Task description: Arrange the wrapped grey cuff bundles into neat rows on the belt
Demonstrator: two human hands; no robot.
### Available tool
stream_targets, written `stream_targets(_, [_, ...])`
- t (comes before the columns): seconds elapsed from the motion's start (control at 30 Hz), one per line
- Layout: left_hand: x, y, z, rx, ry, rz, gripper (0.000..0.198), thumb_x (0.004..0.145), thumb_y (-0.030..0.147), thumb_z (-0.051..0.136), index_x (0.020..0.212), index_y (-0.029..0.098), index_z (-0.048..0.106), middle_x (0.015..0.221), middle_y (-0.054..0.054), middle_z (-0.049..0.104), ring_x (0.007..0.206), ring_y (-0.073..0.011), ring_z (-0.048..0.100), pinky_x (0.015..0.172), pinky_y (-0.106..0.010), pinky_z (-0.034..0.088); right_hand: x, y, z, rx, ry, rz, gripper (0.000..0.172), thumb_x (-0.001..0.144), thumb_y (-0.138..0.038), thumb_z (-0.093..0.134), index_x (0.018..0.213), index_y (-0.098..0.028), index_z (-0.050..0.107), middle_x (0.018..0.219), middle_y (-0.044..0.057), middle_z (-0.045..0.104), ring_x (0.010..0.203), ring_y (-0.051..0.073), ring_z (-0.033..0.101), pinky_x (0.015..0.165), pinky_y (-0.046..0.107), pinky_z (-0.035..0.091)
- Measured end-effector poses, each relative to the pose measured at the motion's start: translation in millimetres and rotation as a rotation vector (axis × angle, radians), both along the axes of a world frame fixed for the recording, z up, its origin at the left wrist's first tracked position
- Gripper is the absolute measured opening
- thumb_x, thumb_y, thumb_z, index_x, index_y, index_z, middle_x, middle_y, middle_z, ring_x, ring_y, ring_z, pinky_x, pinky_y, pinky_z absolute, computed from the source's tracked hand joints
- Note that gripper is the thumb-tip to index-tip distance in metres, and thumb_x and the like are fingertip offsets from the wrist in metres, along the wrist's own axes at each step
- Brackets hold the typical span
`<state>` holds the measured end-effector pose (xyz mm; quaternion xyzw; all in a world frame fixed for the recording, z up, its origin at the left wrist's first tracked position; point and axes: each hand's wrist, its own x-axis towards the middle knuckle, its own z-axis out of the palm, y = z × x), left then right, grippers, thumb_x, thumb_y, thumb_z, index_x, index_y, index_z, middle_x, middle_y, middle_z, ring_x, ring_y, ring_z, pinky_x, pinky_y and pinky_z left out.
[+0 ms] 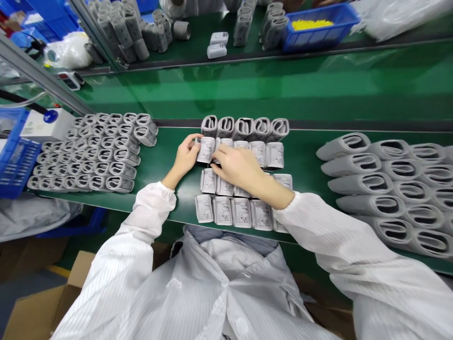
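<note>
In the middle of the bench lie rows of folded grey blood pressure cuffs with printed faces. My left hand [187, 153] grips the left edge of one blood pressure cuff [205, 150], the leftmost in the second row from the back. From the right, my right hand [240, 167] reaches across the rows, its bent fingers closed at the lower right side of that same cuff. Its palm and wrist cover parts of the neighbouring cuffs. Behind stands a row of cuffs [244, 127] with their rolled ends up, and the nearest row [241, 213] lies by the bench edge.
Rolled cuffs [95, 155] stand packed at the left, and larger grey sleeves [392, 193] lie at the right. On the shelf above are more rolls [122, 28] and a blue bin [318, 35] of yellow pieces. A blue basket [21, 160] sits far left on the green bench [166, 165].
</note>
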<state>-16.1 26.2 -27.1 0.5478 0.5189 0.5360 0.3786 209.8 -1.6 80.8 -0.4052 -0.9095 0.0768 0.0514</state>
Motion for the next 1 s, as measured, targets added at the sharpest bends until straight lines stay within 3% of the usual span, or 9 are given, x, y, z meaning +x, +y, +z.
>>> stream_targets(0.17, [4.3,-8.8,2.2,-0.066,-0.015,-0.007,0.036,0.1,0.053,0.077,0.118,0.022,0.08,0.072,0.001,0.063,0.059,-0.0153,0.049,0.057,-0.032,0.04,1.8,-2.6,-22.5,0.061,0.126,-0.005,0.034,0.112,-0.029,0.055,0.111,-0.016,0.087,0.107,0.017,0.083,0.077,0.03,0.068,0.068,0.042,0.027])
stream_targets(0.3, [5.2,-12.4,5.3,-0.152,-0.019,-0.073,0.03,0.106,0.044,0.074,0.125,0.022,0.076,0.073,0.002,0.066,0.06,-0.0151,0.054,0.06,-0.032,0.045,6.7,1.2,-39.7,0.11,0.274,0.004,0.031,0.108,-0.031,0.057,0.105,-0.02,0.086,0.099,0.014,0.084,0.073,0.028,0.068,0.064,0.04,0.028])
stream_targets(0.4, [7.5,-15.2,10.9,-0.198,-0.007,-0.068,0.019,0.111,0.027,0.067,0.127,0.021,0.075,0.079,0.002,0.069,0.066,-0.013,0.058,0.066,-0.03,0.049,7.6,0.5,-43.9,0.117,0.345,-0.005,0.03,0.107,-0.037,0.06,0.1,-0.022,0.084,0.094,0.013,0.083,0.072,0.029,0.069,0.061,0.04,0.029])
stream_targets(0.53, [10.1,-17.1,15.5,-0.235,-0.002,-0.056,0.026,0.112,0.01,0.058,0.129,0.02,0.075,0.078,0.003,0.068,0.068,-0.0109,0.056,0.067,-0.029,0.046,5.1,-3.3,-42.8,0.098,0.34,-0.014,0.041,0.106,-0.055,0.07,0.084,-0.022,0.078,0.082,0.011,0.079,0.068,0.029,0.067,0.064,0.039,0.029])
stream_targets(0.67, [8.5,-15.3,11.6,-0.196,-0.019,-0.066,0.017,0.109,0.026,0.07,0.125,0.022,0.076,0.078,0.002,0.069,0.065,-0.0132,0.057,0.064,-0.03,0.046,-0.3,-6.2,-39.4,0.087,0.271,-0.016,0.045,0.108,-0.052,0.069,0.077,-0.021,0.078,0.082,0.012,0.08,0.067,0.027,0.064,0.07,0.041,0.033])
stream_targets(0.8, [6.7,-12.0,6.4,-0.121,-0.03,-0.045,0.035,0.102,0.054,0.08,0.12,0.024,0.077,0.075,0.001,0.067,0.061,-0.0151,0.053,0.061,-0.032,0.043,-3.3,-5.3,-33.8,0.048,0.221,-0.007,0.035,0.109,-0.033,0.061,0.089,-0.019,0.086,0.088,0.014,0.083,0.075,0.029,0.067,0.075,0.044,0.037])
stream_targets(1.0, [5.3,-7.8,3.7,-0.092,-0.051,-0.039,0.037,0.1,0.055,0.078,0.119,0.023,0.079,0.068,0.003,0.058,0.059,-0.0149,0.046,0.059,-0.031,0.038,3.4,-9.6,-17.4,-0.017,0.25,0.06,0.033,0.112,-0.024,0.058,0.095,-0.017,0.086,0.089,0.012,0.08,0.077,0.027,0.066,0.076,0.042,0.039])
